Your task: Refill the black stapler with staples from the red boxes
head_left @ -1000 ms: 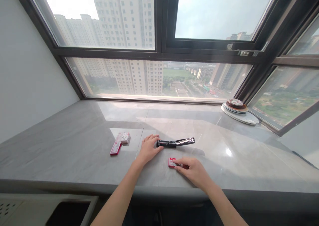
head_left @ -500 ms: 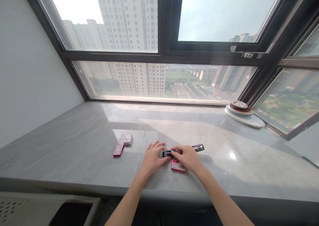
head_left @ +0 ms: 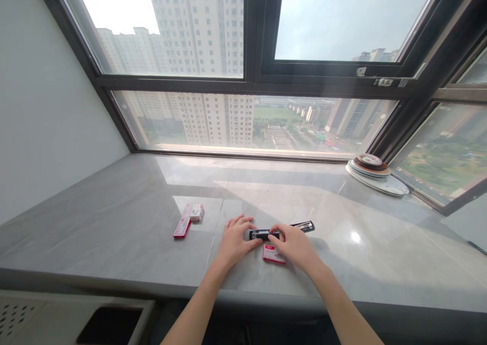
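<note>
A black stapler (head_left: 261, 235) lies opened out on the grey stone ledge, with metal showing inside it. My left hand (head_left: 235, 237) is closed on its left end, thumb at the near side and fingers at the far side. Over its middle, my right hand (head_left: 292, 242) pinches with thumb and forefinger; any small piece between those fingertips is hidden. The stapler's other half sticks out past my right knuckles. Just below, a red and white staple box (head_left: 273, 254) lies flat, partly behind my right hand.
More small red and white boxes (head_left: 182, 228) lie to the left, one of them a paler box (head_left: 197, 212). Stacked plates (head_left: 376, 180) stand in the far right corner by the window frame (head_left: 251, 83). The ledge's front edge (head_left: 114, 279) runs below my hands.
My right fingers have slid a little to the right along the stapler, so more of its metal channel shows between my hands. My left hand keeps its hold.
</note>
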A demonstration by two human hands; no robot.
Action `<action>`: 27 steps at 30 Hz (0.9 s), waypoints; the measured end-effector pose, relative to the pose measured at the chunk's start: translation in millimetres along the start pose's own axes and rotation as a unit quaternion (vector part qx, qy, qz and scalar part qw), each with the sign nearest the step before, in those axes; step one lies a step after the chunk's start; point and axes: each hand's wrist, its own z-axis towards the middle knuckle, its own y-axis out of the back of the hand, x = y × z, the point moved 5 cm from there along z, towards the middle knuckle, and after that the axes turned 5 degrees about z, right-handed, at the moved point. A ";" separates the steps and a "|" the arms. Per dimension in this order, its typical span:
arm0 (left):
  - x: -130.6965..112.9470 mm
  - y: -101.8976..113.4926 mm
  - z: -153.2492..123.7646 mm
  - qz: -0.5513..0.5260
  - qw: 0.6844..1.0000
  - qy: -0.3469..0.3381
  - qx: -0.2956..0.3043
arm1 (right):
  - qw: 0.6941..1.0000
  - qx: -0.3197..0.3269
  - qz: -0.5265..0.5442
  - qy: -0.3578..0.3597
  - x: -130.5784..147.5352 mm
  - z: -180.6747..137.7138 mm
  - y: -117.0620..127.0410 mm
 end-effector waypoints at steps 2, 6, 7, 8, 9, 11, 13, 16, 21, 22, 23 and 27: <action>-0.5 -0.2 -0.4 0.001 1.000 0.001 -0.001 | 0.999 0.035 0.038 0.010 5.7 -5.4 -7.2; -1.1 -1.7 -1.0 -0.002 1.000 -0.002 0.004 | 0.990 0.032 0.139 -0.001 -2.9 -18.2 -11.5; -1.1 -1.8 -1.0 -0.004 1.000 -0.003 0.003 | 0.987 0.019 0.159 -0.022 -13.1 -22.7 -8.9; -1.0 -1.6 -0.9 -0.006 1.000 -0.004 0.000 | 0.983 0.011 0.177 -0.053 -26.1 -28.2 -5.4; -1.0 -1.2 -0.8 -0.007 1.000 -0.004 -0.001 | 0.977 0.009 0.196 -0.090 -40.9 -34.6 -1.4; -1.1 -0.2 -0.8 -0.009 1.000 -0.002 -0.002 | 0.958 0.018 0.230 -0.168 -69.8 -48.0 7.9; -1.5 0.7 -0.9 -0.010 1.000 0.002 0.003 | 0.940 0.016 0.274 -0.203 -87.7 -55.7 20.1; -2.3 1.6 -0.7 -0.011 1.000 0.006 0.008 | 0.931 0.001 0.328 -0.158 -84.5 -47.0 37.3; -1.9 0.9 0.2 -0.006 1.000 0.005 0.005 | 0.965 0.027 0.261 -0.014 -35.5 -3.4 42.2; -1.6 0.3 0.4 -0.005 1.000 0.004 0.007 | 0.974 0.034 0.223 0.016 -24.8 4.3 40.2; -1.3 -0.2 0.6 -0.005 1.000 0.003 0.007 | 0.981 0.041 0.182 0.043 -14.9 10.5 37.5; -0.6 -1.6 1.3 0.000 1.000 -0.003 0.003 | 0.991 0.080 0.041 0.095 9.7 23.0 20.5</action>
